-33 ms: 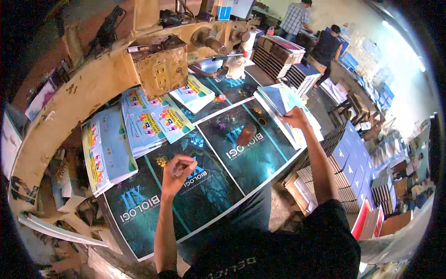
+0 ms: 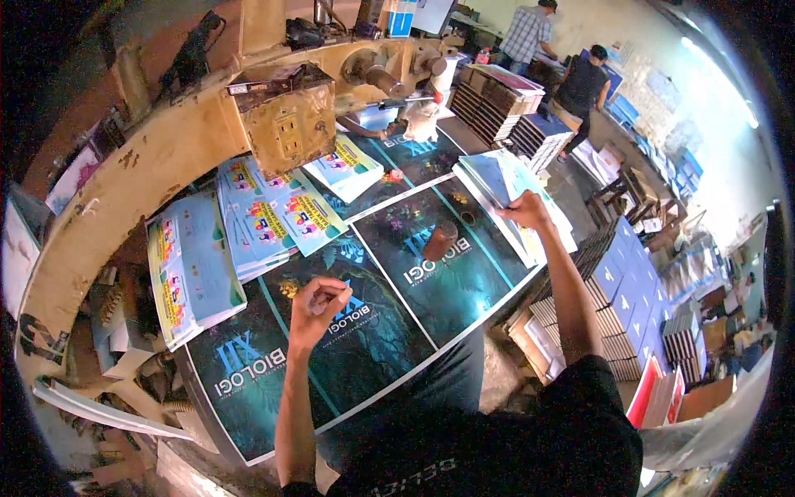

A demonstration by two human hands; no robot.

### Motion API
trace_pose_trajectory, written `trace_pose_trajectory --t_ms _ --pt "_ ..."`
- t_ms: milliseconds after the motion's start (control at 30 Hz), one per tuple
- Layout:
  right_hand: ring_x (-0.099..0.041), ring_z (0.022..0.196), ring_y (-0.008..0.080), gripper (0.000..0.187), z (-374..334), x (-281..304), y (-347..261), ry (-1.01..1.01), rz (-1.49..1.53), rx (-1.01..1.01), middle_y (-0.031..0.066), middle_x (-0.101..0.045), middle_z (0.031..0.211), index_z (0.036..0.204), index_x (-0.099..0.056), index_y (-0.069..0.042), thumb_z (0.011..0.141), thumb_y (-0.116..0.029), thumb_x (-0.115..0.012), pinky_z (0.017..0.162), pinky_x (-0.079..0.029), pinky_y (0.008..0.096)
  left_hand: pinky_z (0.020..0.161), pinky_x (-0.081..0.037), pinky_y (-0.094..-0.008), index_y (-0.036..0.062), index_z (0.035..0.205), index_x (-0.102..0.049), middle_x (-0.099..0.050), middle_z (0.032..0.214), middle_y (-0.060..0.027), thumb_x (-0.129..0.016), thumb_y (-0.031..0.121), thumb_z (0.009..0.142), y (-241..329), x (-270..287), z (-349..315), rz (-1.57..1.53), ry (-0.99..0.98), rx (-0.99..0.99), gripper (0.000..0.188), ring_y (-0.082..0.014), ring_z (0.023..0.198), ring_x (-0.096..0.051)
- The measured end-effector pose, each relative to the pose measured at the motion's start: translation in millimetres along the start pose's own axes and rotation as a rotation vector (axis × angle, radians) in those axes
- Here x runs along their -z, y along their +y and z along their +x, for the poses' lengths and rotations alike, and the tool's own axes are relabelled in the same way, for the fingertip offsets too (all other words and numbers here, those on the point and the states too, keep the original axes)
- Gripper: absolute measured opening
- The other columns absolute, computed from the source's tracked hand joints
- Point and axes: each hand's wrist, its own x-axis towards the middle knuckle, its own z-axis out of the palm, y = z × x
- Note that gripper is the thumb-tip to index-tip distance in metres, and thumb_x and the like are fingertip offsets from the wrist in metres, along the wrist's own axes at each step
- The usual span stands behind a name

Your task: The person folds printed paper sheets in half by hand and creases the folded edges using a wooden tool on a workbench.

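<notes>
My left hand (image 2: 317, 311) hovers over a large dark teal printed sheet (image 2: 381, 348) on the table, its fingers curled and thumb against forefinger. What it may pinch is hidden. At the right, my right hand (image 2: 527, 210) closes on the edge of the top pale blue sheet in a stack of printed sheets (image 2: 497, 174). Between the hands, a brown cylindrical container (image 2: 440, 240) rests on the teal sheet, with a small brown ring (image 2: 469, 218) close by. Left of centre lie fanned blue-and-yellow printed sheets (image 2: 265, 211) and another pile (image 2: 195, 265).
A yellowish machine arm (image 2: 166, 137) with a worn box (image 2: 286, 124) curves over the table's far left. Stacks of blue-covered books (image 2: 621, 282) stand on the right, more book stacks (image 2: 497, 99) behind. Two people (image 2: 527, 37) are at the back.
</notes>
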Motion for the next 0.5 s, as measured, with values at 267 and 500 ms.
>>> trace_pose_trajectory --t_ms 267,500 --pt "-0.065 0.054 0.0209 0.056 -1.4 13.4 -18.2 -0.176 0.018 -0.183 0.0124 -0.066 0.060 0.082 -0.077 -0.002 0.063 -0.054 -0.085 0.059 -0.055 0.0347 0.072 -0.049 -0.0231 -0.0001 0.102 -0.063 -0.066 0.088 -0.0040 -0.073 0.006 0.087 -0.5 -0.7 -0.9 -0.002 0.020 0.003 0.019 -0.0093 0.082 -0.061" --pt "-0.068 0.066 0.0248 0.055 3.6 1.4 -3.8 0.005 -0.079 -0.028 0.0150 -0.069 0.067 0.081 -0.077 -0.004 0.060 -0.053 -0.086 0.071 -0.055 0.0361 0.073 -0.049 -0.0233 -0.0002 0.102 -0.063 -0.066 0.088 -0.0037 -0.072 0.006 0.087 -0.5 1.5 -2.3 -0.024 -0.014 -0.010 0.019 -0.0098 0.082 -0.062"
